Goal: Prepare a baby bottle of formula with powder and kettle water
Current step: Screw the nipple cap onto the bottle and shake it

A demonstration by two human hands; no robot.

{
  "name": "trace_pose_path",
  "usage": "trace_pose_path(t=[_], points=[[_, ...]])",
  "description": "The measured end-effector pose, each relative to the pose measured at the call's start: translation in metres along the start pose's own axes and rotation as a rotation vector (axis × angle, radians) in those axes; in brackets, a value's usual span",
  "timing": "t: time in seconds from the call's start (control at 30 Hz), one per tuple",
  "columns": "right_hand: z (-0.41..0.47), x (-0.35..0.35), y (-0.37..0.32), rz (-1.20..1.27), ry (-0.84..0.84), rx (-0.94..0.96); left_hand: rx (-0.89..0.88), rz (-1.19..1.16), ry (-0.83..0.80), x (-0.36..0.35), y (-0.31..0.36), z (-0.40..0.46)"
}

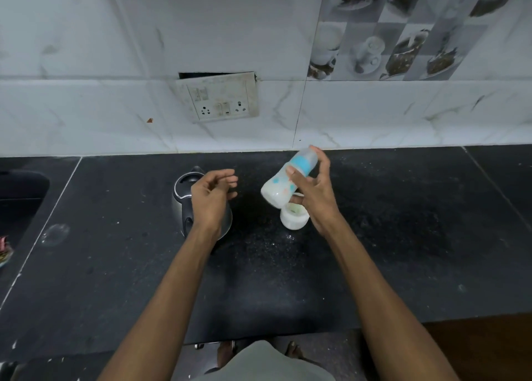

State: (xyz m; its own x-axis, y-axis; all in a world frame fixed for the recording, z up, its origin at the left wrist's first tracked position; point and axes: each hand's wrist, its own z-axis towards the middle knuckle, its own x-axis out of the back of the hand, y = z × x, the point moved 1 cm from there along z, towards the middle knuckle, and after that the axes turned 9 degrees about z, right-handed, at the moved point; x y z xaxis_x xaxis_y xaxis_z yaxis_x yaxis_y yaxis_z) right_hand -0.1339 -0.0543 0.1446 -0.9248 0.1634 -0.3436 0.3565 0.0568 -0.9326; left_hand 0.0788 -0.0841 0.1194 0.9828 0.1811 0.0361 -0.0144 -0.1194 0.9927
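Observation:
My right hand (312,192) grips a capped baby bottle (280,183) with a blue collar, tilted with its cap pointing up toward the wall. White liquid fills its lower part. Directly beneath it on the black counter stands a small open white powder container (293,218). A steel kettle (184,199) with a black lid and handle stands to the left. My left hand (213,196) hovers over the kettle's right side, fingers loosely curled and apart, holding nothing.
The black stone counter (288,280) carries scattered white powder specks around the container. A sink (20,196) lies at the far left edge. A wall socket plate (220,98) hangs loose on the tiled backsplash.

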Motion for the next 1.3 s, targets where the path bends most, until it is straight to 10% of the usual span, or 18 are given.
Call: trace_pose_path(t=[1.3], points=[[-0.010, 0.011, 0.016, -0.297, -0.175, 0.057, 0.094, 0.081, 0.004, -0.014, -0.012, -0.021]])
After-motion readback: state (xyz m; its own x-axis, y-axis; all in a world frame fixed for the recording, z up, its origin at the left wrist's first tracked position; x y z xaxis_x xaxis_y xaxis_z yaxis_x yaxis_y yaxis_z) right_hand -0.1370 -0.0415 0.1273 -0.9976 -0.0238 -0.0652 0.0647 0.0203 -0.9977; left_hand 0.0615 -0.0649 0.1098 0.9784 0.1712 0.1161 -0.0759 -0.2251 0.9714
